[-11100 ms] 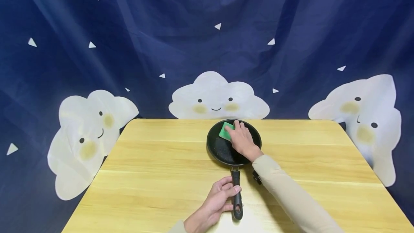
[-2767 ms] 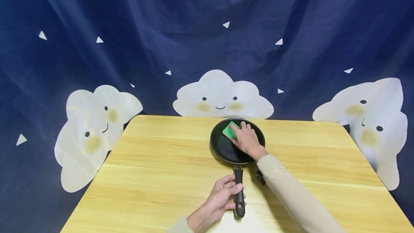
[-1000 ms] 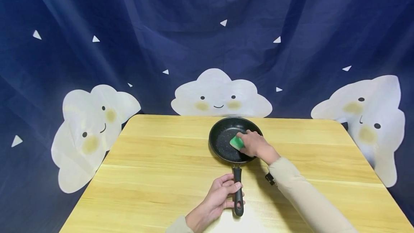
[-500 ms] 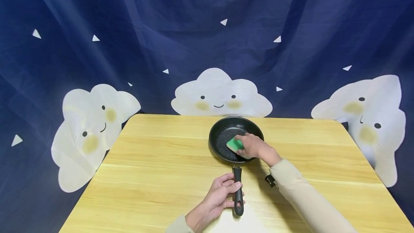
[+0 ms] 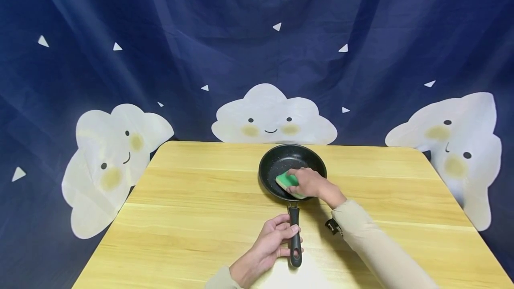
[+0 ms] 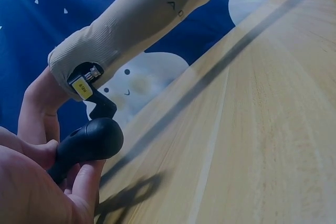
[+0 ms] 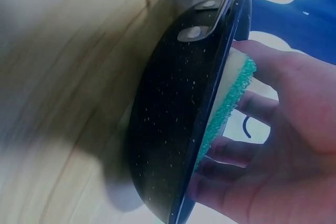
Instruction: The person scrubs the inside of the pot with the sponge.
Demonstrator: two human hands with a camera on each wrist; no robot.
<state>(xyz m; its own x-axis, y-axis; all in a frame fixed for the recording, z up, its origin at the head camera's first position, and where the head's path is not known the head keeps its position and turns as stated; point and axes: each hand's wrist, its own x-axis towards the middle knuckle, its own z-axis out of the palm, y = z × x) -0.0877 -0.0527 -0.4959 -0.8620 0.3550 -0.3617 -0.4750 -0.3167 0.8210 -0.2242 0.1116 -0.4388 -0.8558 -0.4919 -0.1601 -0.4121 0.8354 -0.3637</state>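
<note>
A black speckled frying pan point(image 5: 281, 162) sits near the table's far edge, its handle point(image 5: 295, 240) pointing back at me. My left hand point(image 5: 267, 246) grips that handle, thumb on top. In the left wrist view the handle's rounded end point(image 6: 102, 139) sticks out past the left hand point(image 6: 37, 182). Inside the pan, my right hand point(image 5: 313, 183) holds a green and cream sponge point(image 5: 286, 179) against the near part of the pan. The right wrist view shows the sponge point(image 7: 228, 98) between fingers and thumb, green side towards the palm; the pan's wall hides part of it.
The wooden table point(image 5: 192, 217) spreads out on both sides of the pan. A dark blue curtain point(image 5: 241, 35) with smiling white clouds hangs behind it. On the right sleeve's underside is a small black wrist device point(image 5: 333, 226).
Over the last second my right hand has slid the sponge slightly left inside the pan. Before that it was at the pan's far side. The left hand keeps its grip on the handle.
</note>
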